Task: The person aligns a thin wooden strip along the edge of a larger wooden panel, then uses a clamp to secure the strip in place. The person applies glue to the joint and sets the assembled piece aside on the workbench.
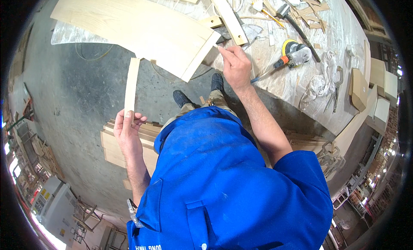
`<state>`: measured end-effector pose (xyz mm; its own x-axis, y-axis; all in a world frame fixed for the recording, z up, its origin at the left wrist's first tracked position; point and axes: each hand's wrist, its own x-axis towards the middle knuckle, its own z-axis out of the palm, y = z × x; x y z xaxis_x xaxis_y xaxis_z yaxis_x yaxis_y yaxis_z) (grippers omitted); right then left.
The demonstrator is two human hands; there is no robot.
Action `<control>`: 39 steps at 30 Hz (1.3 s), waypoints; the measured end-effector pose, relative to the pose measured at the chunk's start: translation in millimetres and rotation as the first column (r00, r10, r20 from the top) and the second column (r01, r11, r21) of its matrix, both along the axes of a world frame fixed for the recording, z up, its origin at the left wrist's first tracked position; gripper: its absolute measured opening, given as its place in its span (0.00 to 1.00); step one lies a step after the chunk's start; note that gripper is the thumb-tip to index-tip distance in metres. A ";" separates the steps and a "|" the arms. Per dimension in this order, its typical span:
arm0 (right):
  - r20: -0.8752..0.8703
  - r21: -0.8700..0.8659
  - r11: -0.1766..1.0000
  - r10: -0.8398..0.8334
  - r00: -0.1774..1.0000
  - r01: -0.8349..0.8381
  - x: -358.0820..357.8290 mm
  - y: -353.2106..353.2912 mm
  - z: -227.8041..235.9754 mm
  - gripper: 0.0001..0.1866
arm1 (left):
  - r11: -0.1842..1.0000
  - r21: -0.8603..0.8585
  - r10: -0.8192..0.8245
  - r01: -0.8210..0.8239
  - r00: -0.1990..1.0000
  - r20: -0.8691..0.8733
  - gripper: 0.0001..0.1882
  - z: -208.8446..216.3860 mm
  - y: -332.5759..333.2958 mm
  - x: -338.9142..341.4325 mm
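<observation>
Left hand (127,131) pinches a thin pale wood strip (131,84) at its lower end, strip upright over the concrete floor (81,104). Right hand (234,67), fingers curled together, touches the curved wooden panel (137,26) edge on the workbench (301,84). Orbital sander (294,52) lies nearby; stacked boards (114,149) sit below.

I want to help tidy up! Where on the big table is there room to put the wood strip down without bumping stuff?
Bare room shows on the workbench between the right hand and the orange sander, down to its near edge. The large curved board is bare on top too. The far end by the hammer is crowded with scraps. The left hand holds the thin wood strip.
</observation>
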<state>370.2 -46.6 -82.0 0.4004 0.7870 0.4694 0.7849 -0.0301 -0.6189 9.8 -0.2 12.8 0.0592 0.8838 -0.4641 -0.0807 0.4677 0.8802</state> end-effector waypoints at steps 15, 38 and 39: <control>0.007 0.015 1.000 0.001 1.000 -0.002 6.2 11.2 9.3 0.12 | 1.000 0.015 0.000 0.000 1.000 0.001 0.08 1.1 0.0 1.9; -0.053 -0.032 0.989 0.140 0.989 -0.142 -5.4 -11.7 16.0 0.13 | 1.000 -0.007 0.024 -0.024 0.999 0.025 0.08 -3.6 -5.5 -4.2; -0.073 -0.033 0.988 0.147 0.986 -0.150 -5.7 -12.6 16.6 0.13 | 0.999 -0.007 0.031 -0.031 0.999 0.025 0.08 -4.0 -5.8 -4.4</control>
